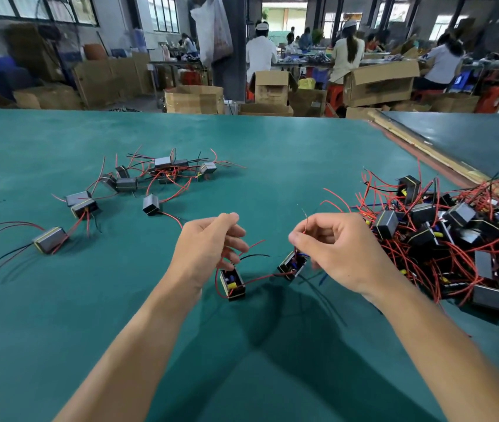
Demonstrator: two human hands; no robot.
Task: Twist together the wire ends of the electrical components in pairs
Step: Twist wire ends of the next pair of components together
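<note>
Two bare forearms in from the near edge, angled toward each other above the bench [272, 141]. Left hand [208, 248] raised, knuckles up, fingers curled downward, seemingly pinching a thin red wire [217, 281] that drops to a component [232, 283] just beneath; grip partly hidden by the fingers. Right hand [333, 251] level with it, thumb and forefinger closed on a wire end [305, 222], its bare tip poking up past the thumb. Under that hand a second component [292, 264], tilted. Both small dark boxy blocks with yellow tape at the edges, joined by a slack red lead [260, 278]. Bench cover green, matte, felt-like. Right of the hands, a tangled pile [443, 239] of like blocks and red wires. Farther left, a loose string of blocks [156, 172] linked by wires. Beyond the bench, brown cartons [193, 99] and seated workers [347, 56].
</note>
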